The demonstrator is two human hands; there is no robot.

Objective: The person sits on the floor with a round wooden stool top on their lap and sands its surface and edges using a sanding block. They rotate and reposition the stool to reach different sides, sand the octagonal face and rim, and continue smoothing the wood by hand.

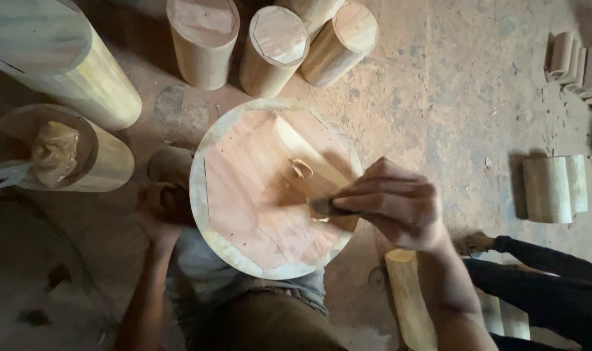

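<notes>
A thick upright log (pixel 257 195) stands between my knees, its round top face pinkish with a pale rim and pencil lines across it. My right hand (pixel 393 201) rests on the right side of that face, fingers closed on a small dark tool (pixel 325 208) whose tip touches the wood. A curl of wood shaving (pixel 301 168) lies just above the tool. My left hand (pixel 161 207) grips the log's left side below the rim, partly hidden by it.
Several pale cut logs (pixel 270 42) stand at the top, a large one (pixel 55 58) at upper left. A hollowed log holding a plastic bag (pixel 52 153) sits left. More wood pieces (pixel 556 188) lie right. Another person's dark sleeve (pixel 543 273) reaches in at lower right.
</notes>
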